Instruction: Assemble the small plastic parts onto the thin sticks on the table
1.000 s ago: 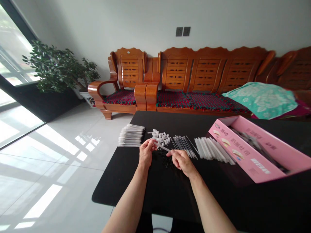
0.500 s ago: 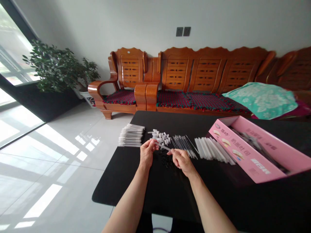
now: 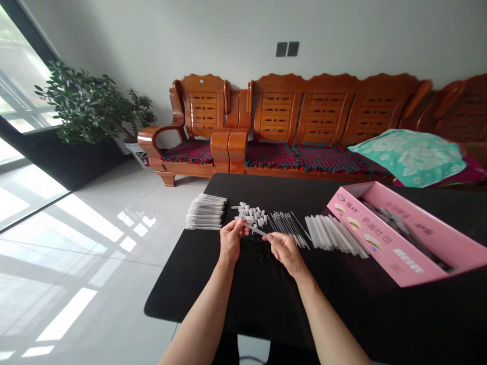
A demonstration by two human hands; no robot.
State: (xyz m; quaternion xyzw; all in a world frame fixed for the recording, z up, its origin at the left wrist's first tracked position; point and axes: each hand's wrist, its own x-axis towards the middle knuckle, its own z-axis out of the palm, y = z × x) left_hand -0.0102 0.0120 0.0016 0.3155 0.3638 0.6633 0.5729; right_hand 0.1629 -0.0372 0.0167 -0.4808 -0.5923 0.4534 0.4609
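My left hand (image 3: pixel 232 238) and my right hand (image 3: pixel 284 252) hold a thin clear plastic rod (image 3: pixel 258 231) between them above the black table (image 3: pixel 266 304). Its left end sits inside my left fingers. Below my hands lies a heap of small black parts (image 3: pixel 259 248). Just beyond them are small white plastic pieces (image 3: pixel 249 214). To the left lies a bundle of white-tipped tubes (image 3: pixel 205 213). To the right are thin clear rods (image 3: pixel 287 229) and a row of wider white tubes (image 3: pixel 333 235).
An open pink cardboard box (image 3: pixel 388 235) with dark contents stands at the table's right. The table's near and left edges drop to a tiled floor. Beyond it stand a wooden sofa (image 3: pixel 323 111), a potted plant (image 3: pixel 87 104) and a window.
My right hand has shifted slightly right and up along the rod. My left hand has moved only a little, and the table items look unchanged.
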